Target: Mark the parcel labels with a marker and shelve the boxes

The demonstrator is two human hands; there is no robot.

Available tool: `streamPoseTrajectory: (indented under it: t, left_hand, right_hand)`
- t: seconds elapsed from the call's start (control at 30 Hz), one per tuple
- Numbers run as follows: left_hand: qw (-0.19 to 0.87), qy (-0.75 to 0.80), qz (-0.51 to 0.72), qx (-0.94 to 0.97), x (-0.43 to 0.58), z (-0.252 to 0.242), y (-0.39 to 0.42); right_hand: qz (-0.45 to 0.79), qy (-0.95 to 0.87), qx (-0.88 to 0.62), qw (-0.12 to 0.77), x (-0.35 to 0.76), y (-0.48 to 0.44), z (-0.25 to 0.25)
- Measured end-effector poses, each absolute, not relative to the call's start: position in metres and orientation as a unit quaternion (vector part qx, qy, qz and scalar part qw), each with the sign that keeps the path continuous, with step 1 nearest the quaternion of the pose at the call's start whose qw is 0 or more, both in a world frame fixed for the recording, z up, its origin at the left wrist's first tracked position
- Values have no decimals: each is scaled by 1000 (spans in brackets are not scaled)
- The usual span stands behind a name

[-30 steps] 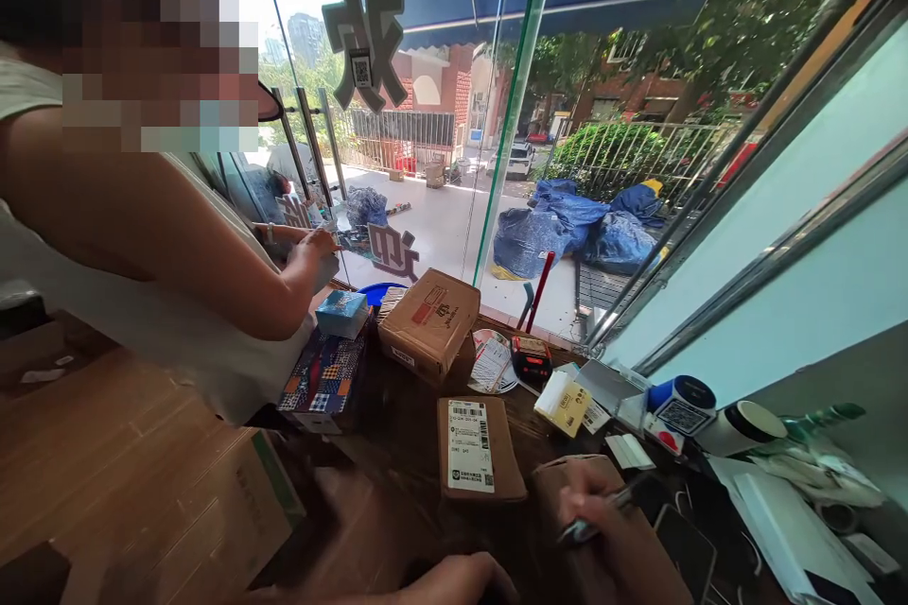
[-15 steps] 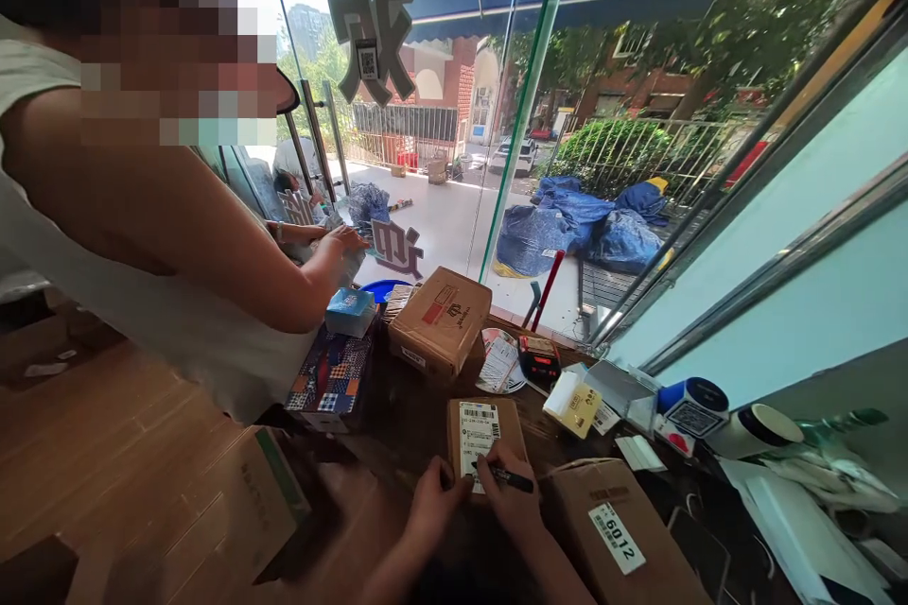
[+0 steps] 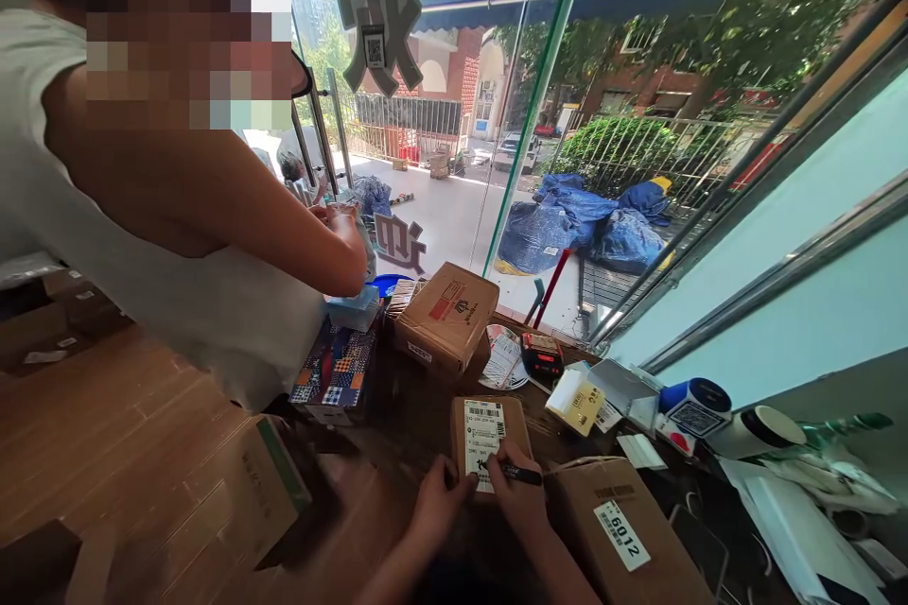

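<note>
A small brown parcel (image 3: pixel 512 420) with a white shipping label lies on the dark table in front of me. My left hand (image 3: pixel 438 503) grips its near left corner, fingers curled on the edge. My right hand (image 3: pixel 516 493) pinches a black marker pen (image 3: pixel 523 474) whose tip rests on the lower part of the label. Just right of my hands lies a larger cardboard box (image 3: pixel 624 529) with a sticker reading 6012.
A person in a white shirt (image 3: pixel 163 302) leans over the table's left side, a hand (image 3: pixel 344 222) raised near the glass. A brown box (image 3: pixel 446 317), a patterned box (image 3: pixel 333 369), a label printer (image 3: pixel 541 356), tape rolls (image 3: pixel 695 402) and papers crowd the table. A carton (image 3: pixel 248 492) stands on the floor.
A second ago my right hand held the pen over the box at the right. Both hands have since moved onto the small parcel, and the pen tip now marks its label.
</note>
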State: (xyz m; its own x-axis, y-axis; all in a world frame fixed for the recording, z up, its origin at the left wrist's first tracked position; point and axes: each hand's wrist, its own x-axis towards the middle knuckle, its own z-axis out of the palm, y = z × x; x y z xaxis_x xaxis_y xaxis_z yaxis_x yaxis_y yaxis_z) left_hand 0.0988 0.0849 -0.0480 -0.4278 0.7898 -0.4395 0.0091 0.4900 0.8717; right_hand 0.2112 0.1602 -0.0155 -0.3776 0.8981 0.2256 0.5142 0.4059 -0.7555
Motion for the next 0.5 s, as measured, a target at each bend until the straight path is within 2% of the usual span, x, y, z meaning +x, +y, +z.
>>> streamPoseTrajectory:
  t: [0.5]
  left_hand:
    - [478,716,439,257,98,-43,83]
  right_hand:
    - [278,-765,-465,347,213,160,-17]
